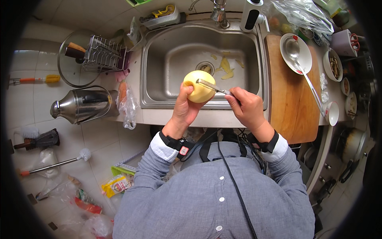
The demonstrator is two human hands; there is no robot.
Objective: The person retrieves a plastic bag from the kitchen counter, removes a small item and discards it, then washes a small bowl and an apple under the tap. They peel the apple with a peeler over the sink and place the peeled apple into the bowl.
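A large, round, pale-yellow peeled potato [202, 89] is held in my left hand [186, 107], with the thumb on its near left side. My right hand [246, 107] grips the handle of a metal peeler [212, 86], whose head lies against the potato's top. Both hands are over the front part of a stainless steel sink [176, 65]. Several strips of peel [226, 67] lie in the basin, right of the drain [205, 67], where more scraps sit. The potato partly covers the view of the basin behind it.
A wooden cutting board [294, 110] bears a white bowl [304, 56] with a metal ladle [307, 77] at the right. The faucet [219, 13] rises behind the sink. On the left are a steel jug [86, 103], a wire rack [104, 55] and a bagged carrot [122, 91].
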